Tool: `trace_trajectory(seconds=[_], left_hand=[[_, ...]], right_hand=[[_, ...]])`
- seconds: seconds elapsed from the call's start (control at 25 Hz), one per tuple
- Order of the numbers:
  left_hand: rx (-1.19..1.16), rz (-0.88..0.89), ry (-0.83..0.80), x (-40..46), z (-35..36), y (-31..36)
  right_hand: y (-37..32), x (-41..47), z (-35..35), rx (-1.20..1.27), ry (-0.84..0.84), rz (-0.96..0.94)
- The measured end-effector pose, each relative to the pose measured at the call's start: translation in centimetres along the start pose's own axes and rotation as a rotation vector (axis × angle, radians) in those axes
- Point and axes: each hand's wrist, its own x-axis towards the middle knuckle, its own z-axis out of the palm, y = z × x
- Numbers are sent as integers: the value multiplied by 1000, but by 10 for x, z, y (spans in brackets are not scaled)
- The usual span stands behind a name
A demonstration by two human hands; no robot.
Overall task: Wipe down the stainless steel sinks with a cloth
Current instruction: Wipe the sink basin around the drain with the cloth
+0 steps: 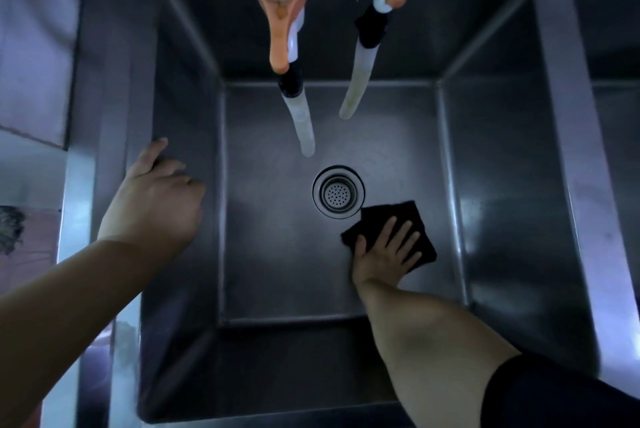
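Observation:
I look straight down into a deep stainless steel sink. A black square cloth lies flat on the sink floor just right of and below the round drain strainer. My right hand presses flat on the cloth, fingers spread, palm down. My left hand rests on the sink's left rim, its fingers curled over the inner edge, holding nothing.
Two taps with orange handles and pale hose spouts hang over the back of the basin, above the drain. A second sink basin sits at the far right. A steel ledge runs along the left.

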Motion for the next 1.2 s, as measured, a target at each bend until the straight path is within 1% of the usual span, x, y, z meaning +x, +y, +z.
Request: trace_trajectory(seconds=[0.04, 0.08, 0.12, 0.2, 0.24, 0.32, 0.48, 0.56, 0.64, 0.72, 0.84, 0.92, 1.08, 1.2], left_hand=[[-2, 3, 3, 0, 0, 0], [-4, 4, 3, 0, 1, 0], [-3, 3, 1, 1, 1, -1], [8, 5, 2, 0, 1, -1], [16, 12, 1, 0, 1, -1], [43, 34, -10, 1, 2, -1], [76, 29, -37, 1, 1, -1], [64, 20, -33, 1, 0, -1], [62, 18, -38, 2, -3, -1], [69, 21, -53, 2, -5, 1], [71, 45, -42, 1, -6, 2], [62, 38, -23, 2, -5, 2], [87, 17, -52, 1, -1, 4], [123, 97, 1, 0, 4, 8]], right_hand=[[-6, -4, 0, 84, -10, 125], [-9, -6, 1, 131, -7, 188], [-11, -6, 0, 149, 5, 207], [-11, 1, 0, 122, 52, 183], [-10, 9, -3, 86, 73, 140], [-13, 33, -11, -6, 91, -3], [-33, 96, -39, -203, 77, -303], [-38, 117, -54, -273, 29, -384], [-35, 123, -59, -287, 4, -398], [-24, 115, -57, -227, 15, -327], [-5, 85, -48, -97, 30, -145], [-1, 60, -38, -29, 9, -14], [-25, 5, -12, 186, -105, 319], [-39, -28, -4, 371, -231, 534]])
